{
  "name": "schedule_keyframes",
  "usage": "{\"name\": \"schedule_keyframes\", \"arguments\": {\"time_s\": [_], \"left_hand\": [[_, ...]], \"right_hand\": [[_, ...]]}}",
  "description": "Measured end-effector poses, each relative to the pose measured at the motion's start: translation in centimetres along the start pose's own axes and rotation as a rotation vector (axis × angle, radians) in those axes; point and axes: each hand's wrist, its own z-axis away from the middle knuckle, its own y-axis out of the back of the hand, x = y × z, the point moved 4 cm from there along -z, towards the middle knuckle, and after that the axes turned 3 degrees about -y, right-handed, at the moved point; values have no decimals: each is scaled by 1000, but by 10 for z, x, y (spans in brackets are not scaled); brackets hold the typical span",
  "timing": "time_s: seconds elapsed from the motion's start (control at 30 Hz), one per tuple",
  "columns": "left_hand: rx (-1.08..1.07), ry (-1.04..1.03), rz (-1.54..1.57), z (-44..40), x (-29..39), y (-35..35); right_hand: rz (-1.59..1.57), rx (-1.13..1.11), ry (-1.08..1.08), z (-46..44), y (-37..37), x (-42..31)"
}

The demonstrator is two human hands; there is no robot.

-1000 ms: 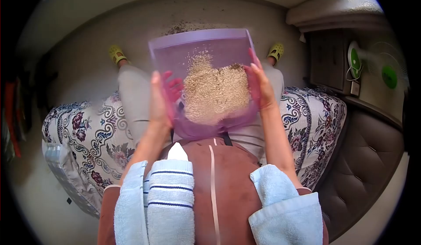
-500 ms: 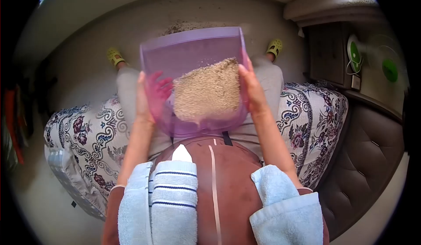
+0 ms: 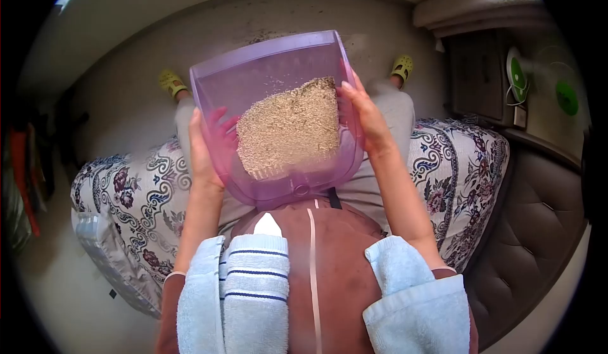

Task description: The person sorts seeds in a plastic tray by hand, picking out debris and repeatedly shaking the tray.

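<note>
Purple tray [image 3: 288, 192], translucent, held in front of my torso and over the lap, its far edge slanting in the head view. With my left hand [image 3: 204, 151] I clasp one side wall, the fingers spread and visible through the plastic. With my right hand [image 3: 370, 122] I grip the opposite wall, the thumb near its upper edge. Straw-coloured grains [image 3: 288, 129] lie in a broad heap, nearer the right-hand wall; darker bits gather at its far right corner. Beyond the tray, dark scattered debris [image 3: 263, 37] lies on the floor [image 3: 209, 27]. Light-blue towel ends [image 3: 256, 290] hang over the brown top [image 3: 335, 278]. Beneath the legs, a patterned cover [image 3: 149, 186] extends to both sides.
</note>
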Motion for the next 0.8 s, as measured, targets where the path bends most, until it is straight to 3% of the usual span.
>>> {"name": "schedule_keyframes", "arguments": {"time_s": [0.1,0.13,0.27,0.37,0.4,0.43,0.5,0.6,0.63,0.7,0.8], "left_hand": [[56,-124,-23,6,-25,-35],[70,-160,-31,6,-29,-39],[31,-29,69,-1,-33,-22],[56,-96,99,8,-35,-23],[27,-225,32,-5,-50,-10],[-8,-212,49,3,-49,-25],[-88,-172,83,29,-54,-50],[-90,-205,-88,40,-48,-14],[-72,-252,-144,40,-39,-2],[60,-831,-538,41,4,11],[-297,-1090,-987,58,46,-63]], "right_hand": [[-30,-62,-160,-9,40,-11],[-94,-126,-156,-8,43,-20],[-46,-24,1,-1,26,-32],[-1,-128,-53,-12,22,-41],[0,-131,-103,-14,26,-50],[46,-207,-190,-23,38,-56],[71,-273,-143,-24,46,-73],[146,-291,-170,-8,34,-96],[175,-301,-173,-2,30,-100],[228,-324,-177,9,25,-101],[356,-372,-204,11,23,-95]]}}
